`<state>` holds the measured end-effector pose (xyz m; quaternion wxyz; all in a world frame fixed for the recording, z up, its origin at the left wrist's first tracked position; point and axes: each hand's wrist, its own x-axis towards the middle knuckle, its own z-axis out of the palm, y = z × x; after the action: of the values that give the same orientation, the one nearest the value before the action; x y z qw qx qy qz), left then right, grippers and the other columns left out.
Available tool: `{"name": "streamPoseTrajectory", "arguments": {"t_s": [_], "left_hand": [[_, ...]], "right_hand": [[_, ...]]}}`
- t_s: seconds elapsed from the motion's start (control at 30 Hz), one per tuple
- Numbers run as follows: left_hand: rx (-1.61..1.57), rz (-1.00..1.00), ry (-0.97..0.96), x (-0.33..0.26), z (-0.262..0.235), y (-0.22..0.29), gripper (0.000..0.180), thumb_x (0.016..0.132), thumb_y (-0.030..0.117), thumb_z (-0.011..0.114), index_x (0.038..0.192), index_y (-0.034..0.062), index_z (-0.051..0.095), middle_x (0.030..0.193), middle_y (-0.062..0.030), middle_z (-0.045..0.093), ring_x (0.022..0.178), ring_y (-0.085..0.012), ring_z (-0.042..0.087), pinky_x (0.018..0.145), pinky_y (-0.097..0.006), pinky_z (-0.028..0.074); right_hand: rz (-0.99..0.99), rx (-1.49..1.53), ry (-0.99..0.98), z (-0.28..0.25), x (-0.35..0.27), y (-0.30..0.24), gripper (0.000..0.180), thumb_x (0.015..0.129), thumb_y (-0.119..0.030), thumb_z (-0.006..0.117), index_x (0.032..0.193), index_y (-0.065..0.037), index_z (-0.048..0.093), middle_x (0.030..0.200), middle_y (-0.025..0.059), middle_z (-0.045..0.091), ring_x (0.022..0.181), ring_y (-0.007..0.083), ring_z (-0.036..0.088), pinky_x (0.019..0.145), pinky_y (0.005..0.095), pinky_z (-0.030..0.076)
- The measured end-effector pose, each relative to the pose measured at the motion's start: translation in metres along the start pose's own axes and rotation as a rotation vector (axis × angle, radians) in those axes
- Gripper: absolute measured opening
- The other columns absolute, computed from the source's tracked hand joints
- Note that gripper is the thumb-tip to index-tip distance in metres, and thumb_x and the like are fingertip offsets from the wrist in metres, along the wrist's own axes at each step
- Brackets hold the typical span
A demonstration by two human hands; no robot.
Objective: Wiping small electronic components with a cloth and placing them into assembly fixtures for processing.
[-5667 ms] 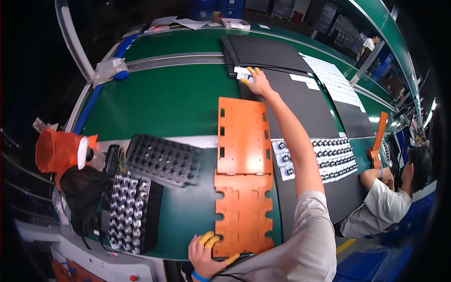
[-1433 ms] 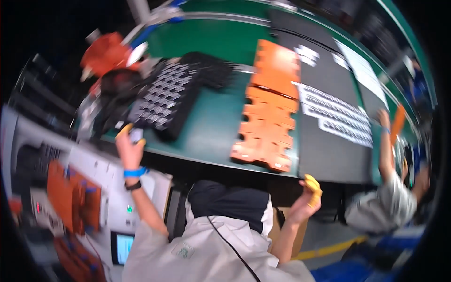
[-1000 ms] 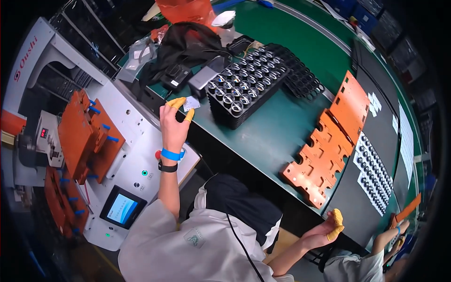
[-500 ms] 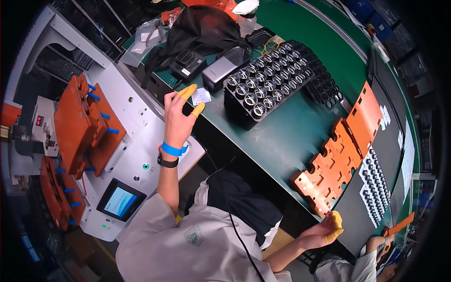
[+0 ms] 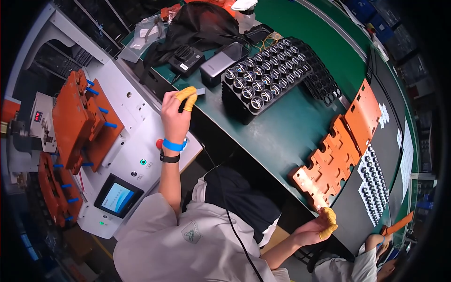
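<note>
1. The left hand (image 5: 176, 115), at the bench's near edge, has finger and thumb clamped on a small pale plate (image 5: 200, 91), seen nearly edge-on. Gripping only its margin presumably leaves the faces uncovered; the yellow finger cots (image 5: 185, 93) probably keep bare skin off it.

2. The right hand (image 5: 310, 231) is curled beside the near end of the orange hinged fixture (image 5: 326, 164), with no object visible in it. Whether its fingertips meet, or touch the fixture, cannot be told.

3. The fixture lies unfolded on the green workbench (image 5: 263, 136), apparently so that its recessed half faces upward, clear of the plain hinged panel (image 5: 366, 115).

4. The black lens tray (image 5: 231, 101) stands between the plate and the fixture. Its separate pockets likely keep the clear lenses (image 5: 257, 102) from knocking together.

5. A silver-topped box (image 5: 221, 63) sits just beyond the plate, farther from the bench's near edge.
</note>
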<state>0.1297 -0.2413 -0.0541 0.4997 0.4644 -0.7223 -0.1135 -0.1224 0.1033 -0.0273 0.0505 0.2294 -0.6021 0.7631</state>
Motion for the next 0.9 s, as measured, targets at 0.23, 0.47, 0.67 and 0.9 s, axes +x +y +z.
{"name": "streamPoseTrajectory", "arguments": {"t_s": [0.23,0.47,0.67,0.9], "left_hand": [[-0.531,-0.292,0.162,-0.023,-0.032,0.059,0.023,0.103,0.019,0.056,0.1,-0.0019,0.064,0.088,0.0005,0.062,0.076,-0.0087,0.057,0.066,-0.025,0.046],[-1.692,-0.767,-0.677,-0.085,0.009,0.161,0.036,0.108,0.032,0.04,0.117,0.0004,0.056,0.102,-0.0083,0.06,0.083,-0.017,0.056,0.071,-0.028,0.045],[-1.642,-0.795,-0.965,-0.083,0.022,0.193,0.052,0.108,0.037,0.041,0.144,0.0002,0.041,0.134,-0.0089,0.054,0.122,-0.0191,0.055,0.106,-0.032,0.043],[-1.576,-0.653,-0.989,-0.076,0.021,0.206,0.054,0.103,0.017,0.054,0.148,-0.007,0.037,0.139,-0.0153,0.056,0.121,-0.0192,0.058,0.106,-0.032,0.043]], "right_hand": [[-0.049,0.029,-0.138,0.012,-0.006,-0.011,0.047,0.108,-0.034,0.035,0.091,0.002,0.061,0.088,0.0144,0.061,0.079,0.0267,0.06,0.068,0.0344,0.05],[-0.355,-0.316,-0.705,0.106,0.001,-0.049,0.065,0.065,-0.028,0.09,0.117,0.002,0.067,0.115,0.0187,0.067,0.094,0.0326,0.067,0.083,0.0377,0.054],[-0.577,-0.485,-0.426,0.107,0.006,-0.04,0.034,0.067,-0.004,0.078,0.101,-0.003,0.075,0.109,0.0147,0.069,0.102,0.0353,0.063,0.087,0.0478,0.052],[-0.571,-0.461,-0.614,0.081,0.017,-0.031,0.042,0.071,-0.013,0.078,0.111,-0.006,0.072,0.122,0.017,0.066,0.122,0.0406,0.055,0.104,0.0527,0.04]]}}
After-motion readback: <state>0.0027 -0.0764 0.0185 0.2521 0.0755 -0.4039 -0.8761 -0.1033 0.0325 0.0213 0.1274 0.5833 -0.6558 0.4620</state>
